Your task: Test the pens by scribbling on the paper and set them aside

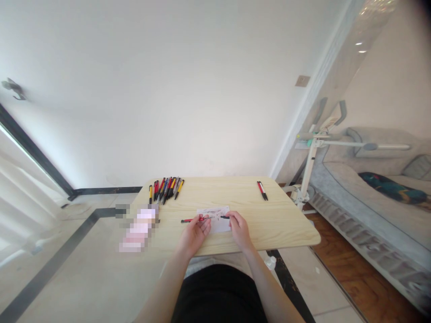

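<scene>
Over the middle of the table, my left hand [194, 235] is closed on a red pen [186, 220] with a black end pointing left. A thin part of the pen sticks out past my fingers to the right. Across from it, the fingers of my right hand [239, 229] pinch a short black pen piece [225, 217], which looks like the front grip section. A gap separates the two parts. Beneath both hands lies a white sheet of paper [220, 228] with dark scribbled marks on it.
Several red, yellow, black and grey pens [167, 189] lie in a group at the table's back left. Two pens [261, 190] rest at the back right. A blurred-out pinkish object [139, 229] covers the left edge of the wooden table [279, 229]. Exercise equipment [311, 161] stands beyond the right side.
</scene>
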Action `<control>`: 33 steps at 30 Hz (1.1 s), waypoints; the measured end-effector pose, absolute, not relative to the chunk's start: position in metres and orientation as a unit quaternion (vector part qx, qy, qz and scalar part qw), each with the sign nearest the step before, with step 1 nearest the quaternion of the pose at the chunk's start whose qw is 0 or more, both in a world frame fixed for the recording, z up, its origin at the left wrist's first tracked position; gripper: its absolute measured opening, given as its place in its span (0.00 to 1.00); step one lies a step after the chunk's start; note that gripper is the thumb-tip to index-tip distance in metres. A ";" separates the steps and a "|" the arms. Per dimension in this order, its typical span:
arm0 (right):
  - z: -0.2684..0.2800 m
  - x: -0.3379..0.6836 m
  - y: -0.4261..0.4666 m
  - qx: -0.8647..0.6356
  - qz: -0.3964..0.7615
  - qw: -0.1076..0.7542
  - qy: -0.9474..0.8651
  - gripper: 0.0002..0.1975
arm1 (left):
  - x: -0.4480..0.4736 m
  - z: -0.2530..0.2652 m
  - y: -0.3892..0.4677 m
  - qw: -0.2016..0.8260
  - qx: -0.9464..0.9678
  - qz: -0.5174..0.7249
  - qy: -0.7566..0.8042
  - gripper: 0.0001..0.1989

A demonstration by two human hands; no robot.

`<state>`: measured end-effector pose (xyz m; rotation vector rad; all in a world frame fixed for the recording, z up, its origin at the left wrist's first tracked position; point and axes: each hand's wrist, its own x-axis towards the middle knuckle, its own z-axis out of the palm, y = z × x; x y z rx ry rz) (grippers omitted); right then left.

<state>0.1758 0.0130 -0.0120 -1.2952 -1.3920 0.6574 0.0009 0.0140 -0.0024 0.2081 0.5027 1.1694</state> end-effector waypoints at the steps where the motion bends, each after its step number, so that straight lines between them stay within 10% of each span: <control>1: -0.012 0.175 0.013 -0.546 0.274 0.529 -0.589 0.13 | 0.001 -0.002 0.014 0.800 0.098 0.544 0.234 0.03; 33: -0.018 0.173 0.012 -0.556 0.279 0.551 -0.556 0.07 | 0.001 -0.003 0.011 0.806 0.122 0.525 0.243 0.04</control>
